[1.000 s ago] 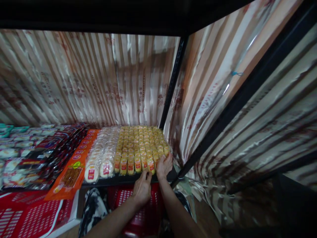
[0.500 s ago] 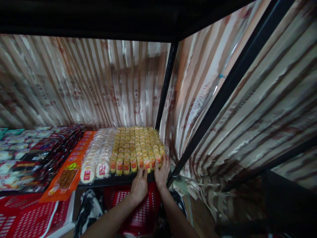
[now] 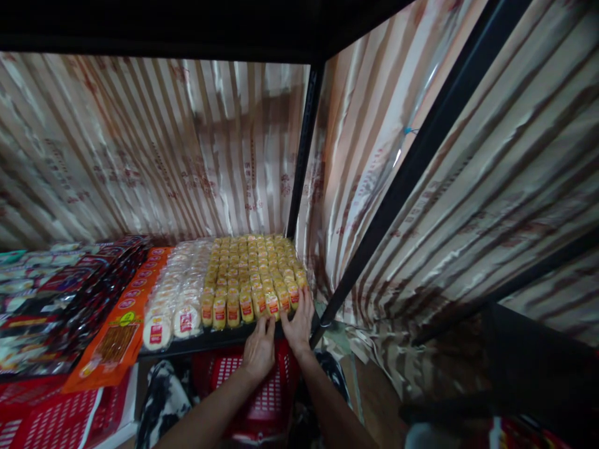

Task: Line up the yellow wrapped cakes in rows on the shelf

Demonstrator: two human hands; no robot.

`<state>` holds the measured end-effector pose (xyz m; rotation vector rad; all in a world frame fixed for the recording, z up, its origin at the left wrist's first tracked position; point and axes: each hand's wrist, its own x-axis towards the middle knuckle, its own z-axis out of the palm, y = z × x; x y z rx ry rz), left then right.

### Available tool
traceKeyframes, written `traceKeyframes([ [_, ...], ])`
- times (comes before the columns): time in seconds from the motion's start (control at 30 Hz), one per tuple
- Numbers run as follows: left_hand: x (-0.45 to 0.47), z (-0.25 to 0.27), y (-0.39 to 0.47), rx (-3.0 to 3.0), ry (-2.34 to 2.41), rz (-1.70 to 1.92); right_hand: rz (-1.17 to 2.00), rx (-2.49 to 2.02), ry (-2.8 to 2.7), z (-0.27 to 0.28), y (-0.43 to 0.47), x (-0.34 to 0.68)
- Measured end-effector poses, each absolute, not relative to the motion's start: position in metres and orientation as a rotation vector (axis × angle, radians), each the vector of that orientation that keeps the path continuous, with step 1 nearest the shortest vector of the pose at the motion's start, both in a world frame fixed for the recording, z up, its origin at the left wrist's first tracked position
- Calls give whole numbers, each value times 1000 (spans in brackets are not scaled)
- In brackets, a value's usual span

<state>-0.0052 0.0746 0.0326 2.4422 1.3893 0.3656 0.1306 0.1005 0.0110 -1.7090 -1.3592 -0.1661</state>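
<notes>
Rows of small yellow snack packs with red labels fill the right end of a dark shelf. My left hand rests at the shelf's front edge, fingertips touching the front row of yellow packs. My right hand lies beside it with fingers spread against the front right packs. Neither hand grips a pack. To the left of the yellow packs lie rows of round white cakes in clear wrap.
An orange packet and dark red snack bags lie further left on the shelf. A red plastic basket sits below my arms. Black frame posts and striped plastic sheeting enclose the shelf.
Both hands slid slightly left along the front row; my right hand dropped from the packs' right corner to the front edge. The view shifted right.
</notes>
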Motion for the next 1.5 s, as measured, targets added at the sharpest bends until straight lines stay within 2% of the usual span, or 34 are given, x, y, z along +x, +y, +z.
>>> traceKeyframes([
  [1.27, -8, 24, 66, 2490, 1259, 483, -198, -1844, -1447, -5, 90, 123],
  [1.5, -18, 25, 62, 2514, 1497, 682, -232, -1858, -1454, -4, 91, 123],
])
